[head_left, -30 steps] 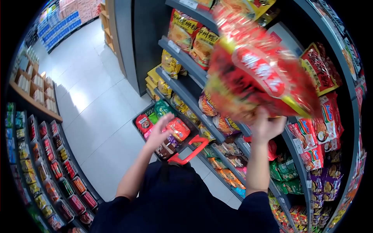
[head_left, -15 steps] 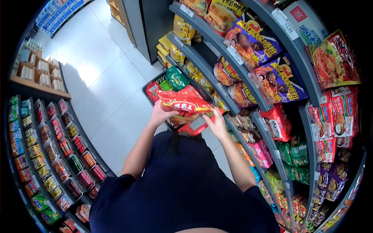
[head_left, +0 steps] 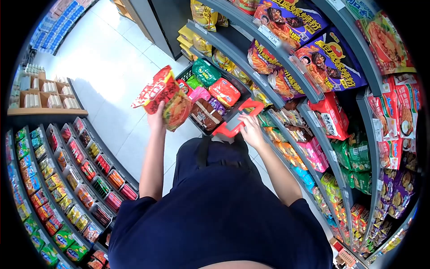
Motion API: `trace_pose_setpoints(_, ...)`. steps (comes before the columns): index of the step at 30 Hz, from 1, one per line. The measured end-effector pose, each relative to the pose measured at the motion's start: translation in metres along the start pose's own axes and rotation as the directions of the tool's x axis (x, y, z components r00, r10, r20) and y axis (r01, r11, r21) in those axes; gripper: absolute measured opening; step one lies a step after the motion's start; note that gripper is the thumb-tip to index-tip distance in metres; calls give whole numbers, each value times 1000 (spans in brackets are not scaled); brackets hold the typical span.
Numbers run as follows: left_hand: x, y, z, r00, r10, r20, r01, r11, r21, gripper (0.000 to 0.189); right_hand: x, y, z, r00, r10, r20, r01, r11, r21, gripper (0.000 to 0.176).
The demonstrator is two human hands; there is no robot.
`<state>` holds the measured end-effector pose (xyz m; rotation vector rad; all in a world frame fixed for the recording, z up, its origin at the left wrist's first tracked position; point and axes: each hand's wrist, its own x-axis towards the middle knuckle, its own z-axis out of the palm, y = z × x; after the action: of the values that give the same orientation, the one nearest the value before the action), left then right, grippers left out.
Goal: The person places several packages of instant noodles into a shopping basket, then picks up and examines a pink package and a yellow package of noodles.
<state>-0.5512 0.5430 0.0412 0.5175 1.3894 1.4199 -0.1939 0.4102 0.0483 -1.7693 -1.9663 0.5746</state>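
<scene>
My left hand grips a large red and yellow food bag by its lower edge, to the left of a black basket. My right hand is at the red basket handle, its fingers closed around the handle's right part. Inside the basket lie a green package, a red package, a brown package, a small purple package and a pink one.
Shelves of bagged noodles curve along the right side. Low racks of small snack packs stand at the left. A wooden shelf unit is at the upper left, with tiled floor between.
The red bag has moved left from above the basket, now in my left hand only. My right hand has let go of the bag and taken the handle. The basket's contents are uncovered.
</scene>
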Motion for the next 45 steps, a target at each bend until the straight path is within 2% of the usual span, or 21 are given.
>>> trace_pose_setpoints(4,-6,-13,37,984,-33,177,1,984,177,53,-4,3,13,990,24,140,-4,990,-140,28)
trace_pose_setpoints(7,-4,-27,76,941,-50,336,-23,977,210,50,-9,-4,8,993,6,118,4,997,-81,30)
trace_pose_setpoints(11,12,-68,135,851,-56,521,-84,967,242,48,-24,-16,-11,998,22,-55,-27,994,-103,38)
trace_pose_setpoints(15,41,-129,175,683,-28,730,-325,883,338,56,-66,5,-23,964,170,-207,-191,978,-86,38)
trace_pose_setpoints(18,34,-134,194,692,-98,715,-493,659,567,65,-130,38,-19,920,334,-206,-361,925,-115,40)
trace_pose_setpoints(19,32,-137,199,708,-113,697,-474,656,588,66,-159,48,-13,892,417,-174,-441,888,-131,40)
trace_pose_setpoints(21,48,-180,203,694,-110,712,-332,828,452,66,-219,63,4,785,615,-75,-620,774,-129,37)
trace_pose_setpoints(25,32,-183,218,745,-124,655,2,983,184,55,-331,69,40,395,884,249,-889,436,-137,39)
trace_pose_setpoints(26,32,-184,217,733,-197,651,50,970,237,55,-350,63,45,321,895,309,-914,379,-147,40)
trace_pose_setpoints(27,31,-181,218,715,-222,663,49,962,269,54,-364,53,47,349,879,325,-888,421,-184,40)
trace_pose_setpoints(29,36,-175,216,684,-265,680,38,944,329,53,-374,36,50,221,886,407,-938,307,-159,40)
trace_pose_setpoints(30,56,-199,209,636,-252,729,-108,907,408,68,-378,34,55,208,885,416,-946,290,-144,40)
trace_pose_setpoints(31,62,-203,206,709,-300,639,-249,740,624,76,-376,33,58,197,884,425,-953,274,-129,40)
trace_pose_setpoints(33,74,-209,203,854,-280,439,-389,218,895,92,-365,35,58,256,886,388,-953,298,-53,38)
trace_pose_setpoints(34,89,-220,194,804,-400,439,-364,252,896,108,-353,37,57,283,891,356,-951,309,-16,37)
trace_pose_setpoints(35,100,-240,181,776,-322,542,-449,320,834,96,-337,41,56,311,894,323,-947,322,23,36)
trace_pose_setpoints(36,104,-264,172,741,-368,562,-416,406,814,85,-314,39,48,292,909,297,-956,286,63,34)
trace_pose_setpoints(39,77,-286,145,646,-401,649,-426,517,743,51,-271,55,44,479,850,220,-877,452,165,28)
trace_pose_setpoints(41,28,-258,138,486,-435,758,-295,735,610,40,-228,54,26,562,810,169,-827,554,96,26)
trace_pose_setpoints(43,-21,-250,130,386,-321,865,-488,724,487,40,-194,55,16,633,765,116,-765,597,240,24)
trace_pose_setpoints(45,-75,-231,118,288,-356,889,-479,750,456,48,-157,49,3,670,737,93,-723,618,309,22)
